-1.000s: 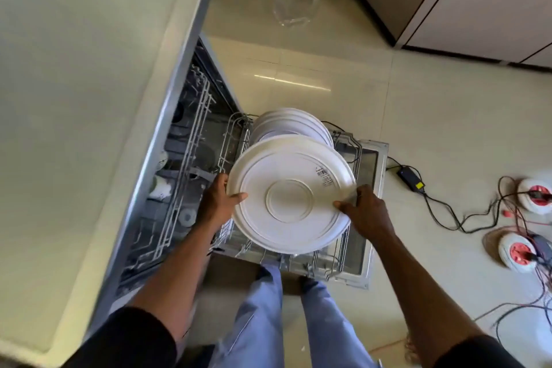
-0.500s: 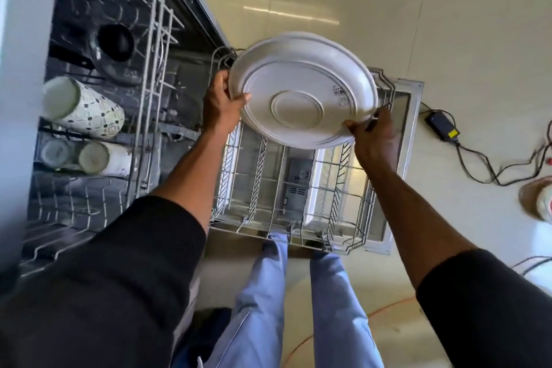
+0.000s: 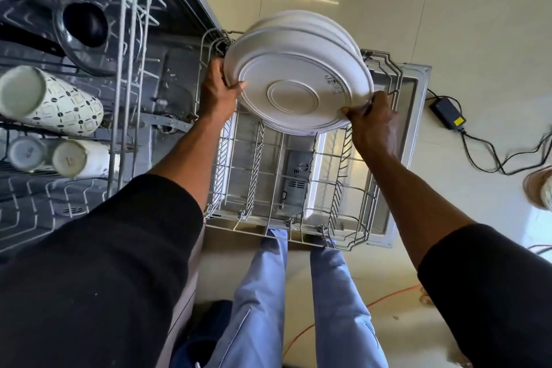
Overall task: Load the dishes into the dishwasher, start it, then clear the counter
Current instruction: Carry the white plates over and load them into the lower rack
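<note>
White plate [image 3: 298,84] | left grip [image 3: 215,89], right grip [image 3: 375,124] hold opposite edges | rack [image 3: 254,164] far end

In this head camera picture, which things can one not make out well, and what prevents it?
- Head view: plates behind the held plate; it covers them, so their number is unclear.
- Head view: whether the held plate's bottom edge touches the lower rack; the plate itself hides this.
- Head view: label on the held plate, too small to read.
- Head view: round object at the right edge, cut off.
</note>
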